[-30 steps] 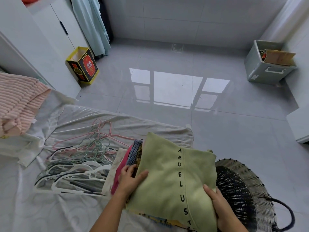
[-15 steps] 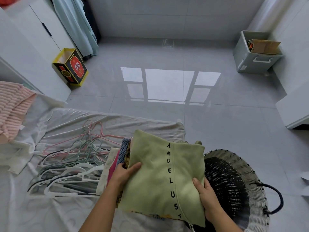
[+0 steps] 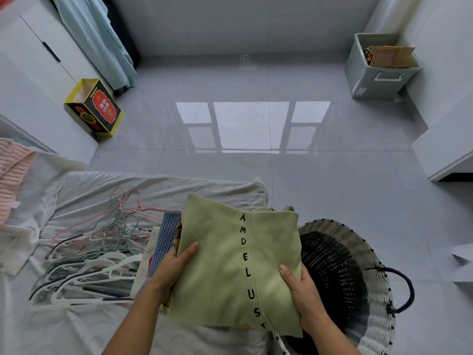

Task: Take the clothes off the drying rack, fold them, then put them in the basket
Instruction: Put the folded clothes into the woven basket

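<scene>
gripping stack of folded clothes, pale green lettered garment on top: left hand and right hand thumbs over edges, beside black-and-white woven basket.

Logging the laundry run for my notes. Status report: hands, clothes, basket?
Left hand and right hand both gripping folded stack, green garment on top. Stack at rim of wicker basket, not yet in. Basket mouth unobstructed.

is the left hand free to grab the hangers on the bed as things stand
Probably not yet: the left hand grips one side of the folded clothes stack, the right hand the other. The hangers lie uncovered just beside it, so releasing the stack would likely free the way.
</scene>
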Demonstrator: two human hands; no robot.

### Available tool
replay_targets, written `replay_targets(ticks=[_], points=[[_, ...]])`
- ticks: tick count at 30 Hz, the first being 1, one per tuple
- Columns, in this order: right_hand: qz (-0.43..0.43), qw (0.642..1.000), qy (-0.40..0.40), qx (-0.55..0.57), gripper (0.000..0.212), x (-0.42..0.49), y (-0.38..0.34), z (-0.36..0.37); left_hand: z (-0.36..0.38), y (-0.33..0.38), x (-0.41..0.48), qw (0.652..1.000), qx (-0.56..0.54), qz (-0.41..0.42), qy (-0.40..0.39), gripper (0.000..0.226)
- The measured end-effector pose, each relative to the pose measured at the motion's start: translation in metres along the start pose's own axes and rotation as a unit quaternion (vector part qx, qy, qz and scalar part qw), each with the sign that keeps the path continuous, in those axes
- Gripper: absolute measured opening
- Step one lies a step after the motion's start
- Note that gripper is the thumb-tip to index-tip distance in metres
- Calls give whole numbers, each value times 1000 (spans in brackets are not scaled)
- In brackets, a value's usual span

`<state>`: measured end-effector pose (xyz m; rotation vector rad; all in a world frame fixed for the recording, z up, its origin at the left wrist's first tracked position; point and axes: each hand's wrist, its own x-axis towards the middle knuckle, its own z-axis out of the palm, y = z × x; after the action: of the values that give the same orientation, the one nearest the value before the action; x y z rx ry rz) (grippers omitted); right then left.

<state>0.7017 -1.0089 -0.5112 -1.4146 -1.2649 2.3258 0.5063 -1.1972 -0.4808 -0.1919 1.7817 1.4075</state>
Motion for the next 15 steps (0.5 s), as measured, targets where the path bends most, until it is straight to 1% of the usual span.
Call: replay_targets(ticks=[2, 3, 4, 6, 7, 8, 11, 12, 13, 14, 15], points=[[-20, 1000, 12, -5, 100, 1, -7, -18, 24, 2, -8, 999, 23, 44, 19, 98], [-32, 999, 15, -7, 102, 1, -12, -30, 38, 3, -12, 997, 36, 62, 24, 88], [-35, 999, 15, -7, 98, 0, -17, -44, 54, 4, -16, 995, 45, 80, 26, 75], [-28, 999, 19, -4, 74, 0, -27, -74, 89, 4, -22, 991, 68, 111, 29, 52], [-20, 999, 29, -9, 64, 0, -29, -93, 110, 2, -25, 989, 80, 120, 31, 48], [-12, 999, 39, -20, 64, -1, -32, -113, 130, -2, -26, 987, 91, 127, 29, 47], [-14, 995, 86, -48, 101, -4, -34, -172, 191, -20, -26, 983, 127, 132, 8, 51], [-13, 994, 96, -56, 101, -4, -33, -191, 210, -30, -22, 983, 134, 127, -2, 54], [-6, 993, 102, -62, 89, -4, -33, -207, 227, -42, -17, 983, 140, 116, -9, 56], [-5, 991, 111, -68, 72, -3, -31, -222, 242, -54, -12, 983, 152, 102, -14, 54], [0, 990, 116, -79, 60, 2, -26, -237, 255, -66, -5, 983, 161, 89, -18, 48]])
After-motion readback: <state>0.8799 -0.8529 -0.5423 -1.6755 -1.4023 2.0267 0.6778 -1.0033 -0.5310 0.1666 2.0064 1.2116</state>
